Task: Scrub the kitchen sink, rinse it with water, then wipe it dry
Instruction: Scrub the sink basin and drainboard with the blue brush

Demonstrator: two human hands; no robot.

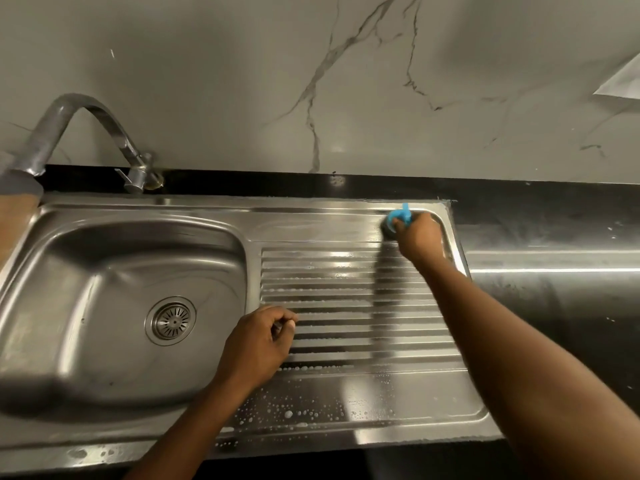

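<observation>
Right hand point(420, 242) is gripping a blue scrubber point(398, 218) well right of the basin point(104, 258); left hand point(258, 344) is resting fist-curled just beside it.

- Pale grey marble-look wall panel with dark and white veins point(242, 81): is filling the upper half of the frame.
- Black glossy countertop point(554, 209): is running as a band across the middle, widening at the right and catching a bright streak of light; white flecks are dotting it.
- White sheet-like corner point(623, 81): is poking in at the upper right edge; kind unclear.
- Brown wood-coloured surface point(17, 216): is showing at the left edge, cropped.
</observation>
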